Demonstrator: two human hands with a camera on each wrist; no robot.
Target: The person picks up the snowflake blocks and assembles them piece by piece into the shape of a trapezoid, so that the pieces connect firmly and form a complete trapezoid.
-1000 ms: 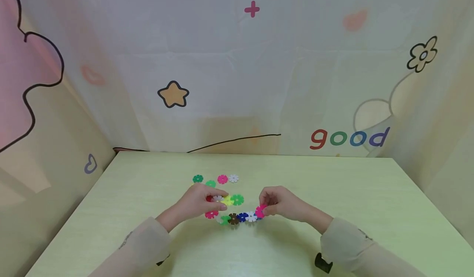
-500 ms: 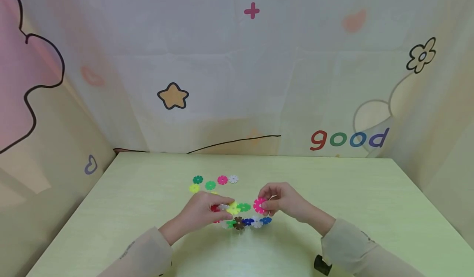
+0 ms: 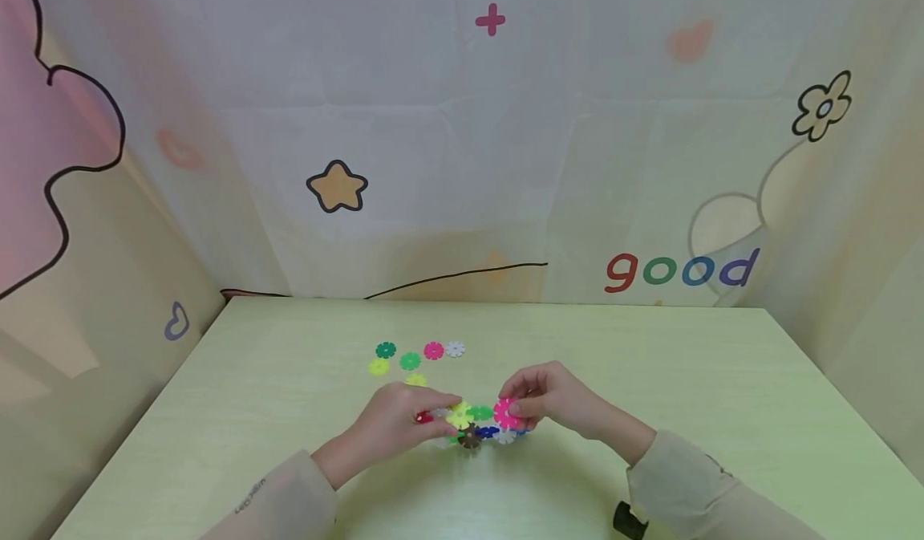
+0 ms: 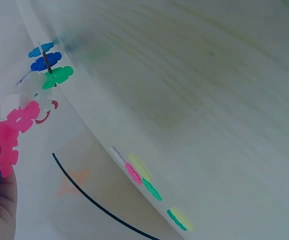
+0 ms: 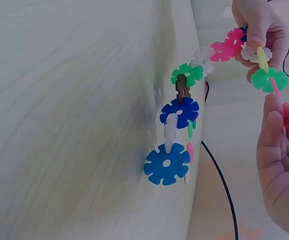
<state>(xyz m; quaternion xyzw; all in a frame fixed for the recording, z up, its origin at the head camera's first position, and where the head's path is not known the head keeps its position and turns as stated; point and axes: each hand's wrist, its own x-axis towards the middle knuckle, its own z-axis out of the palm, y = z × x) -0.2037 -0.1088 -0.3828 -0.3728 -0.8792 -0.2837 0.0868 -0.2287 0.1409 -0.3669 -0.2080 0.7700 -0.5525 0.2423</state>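
Note:
My left hand (image 3: 390, 424) pinches the yellow snowflake disc (image 3: 459, 416) between thumb and fingers. It belongs to a chain of notched plastic discs. A green disc (image 5: 269, 80) sticks out past the yellow one. Between my right thumb and fingers is a pink disc (image 3: 505, 413), its edge right at the green disc's rim; my right hand (image 3: 550, 399) faces the left. The chain's other arm hangs below, with a brown disc (image 5: 182, 87), a dark blue disc (image 5: 180, 112), a white disc (image 5: 171, 131) and a lighter blue end disc (image 5: 167, 164).
Several loose discs lie on the table (image 3: 650, 379) beyond my hands: dark green (image 3: 386, 350), pink (image 3: 434, 351), white (image 3: 455, 349), light green (image 3: 410, 361) and yellow (image 3: 378, 367). A printed curtain (image 3: 462, 163) stands behind the table's far edge.
My right hand has lifted the pink disc off the chain's lower end, then brought it to the green disc. My left hand has shifted right and nearer with the chain.

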